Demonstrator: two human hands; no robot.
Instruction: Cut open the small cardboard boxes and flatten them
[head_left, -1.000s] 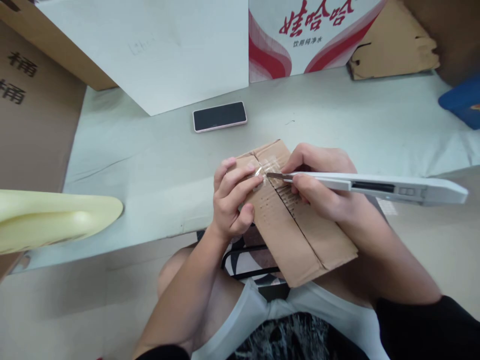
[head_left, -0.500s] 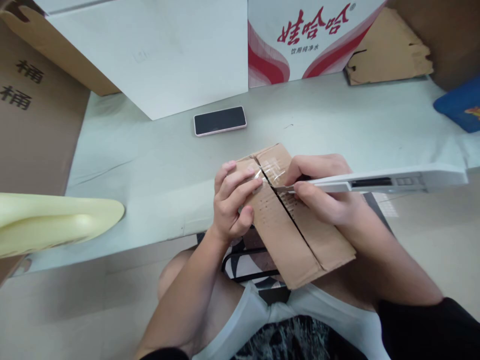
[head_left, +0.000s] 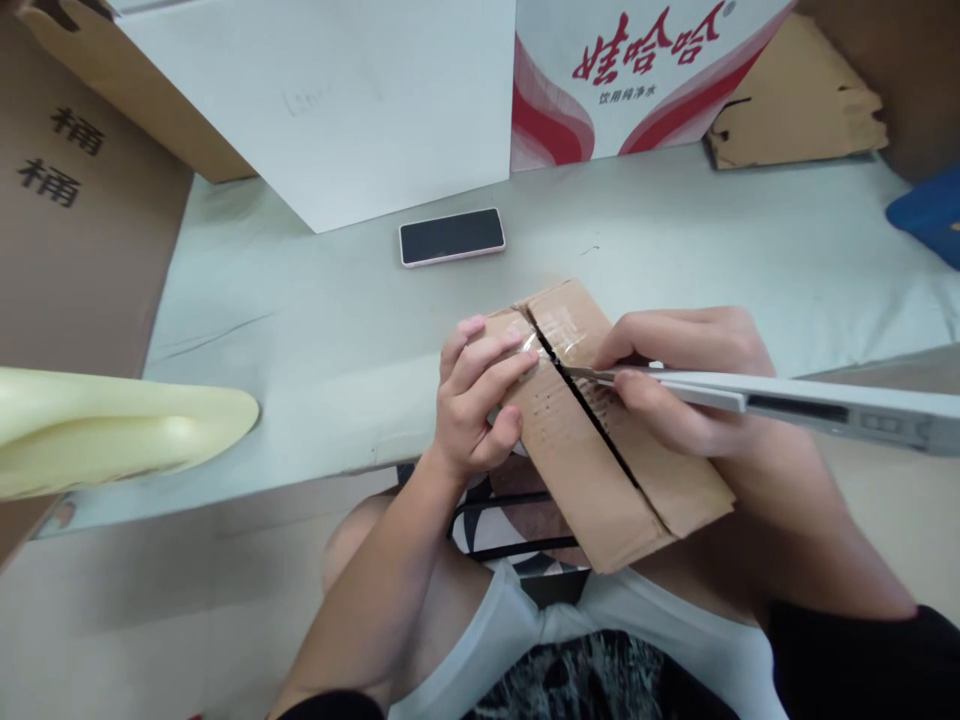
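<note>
A small brown cardboard box (head_left: pixel 592 480) rests partly on the table edge and over my lap, tilted, with a dark gap along its middle seam. Clear tape shows near its far end. My left hand (head_left: pixel 484 395) grips the box's far left side, fingers bent over the top beside the seam. In my right hand (head_left: pixel 682 375) is a white utility knife (head_left: pixel 817 405), pinched near the blade end. Its blade tip sits in the seam, close to the taped part. The knife's long handle points off to the right.
A phone (head_left: pixel 452 237) lies on the pale green table (head_left: pixel 337 330) beyond the box. Behind it stand a white box (head_left: pixel 322 110) and a red-and-white carton (head_left: pixel 637 120). A yellow object (head_left: pixel 127 430) juts in from the left; something blue (head_left: pixel 930 220) is at the right.
The knife has turned, its handle end swinging lower and toward the right, with the blade still in the seam. The seam gap looks slightly wider. The whole view has shifted a little.
</note>
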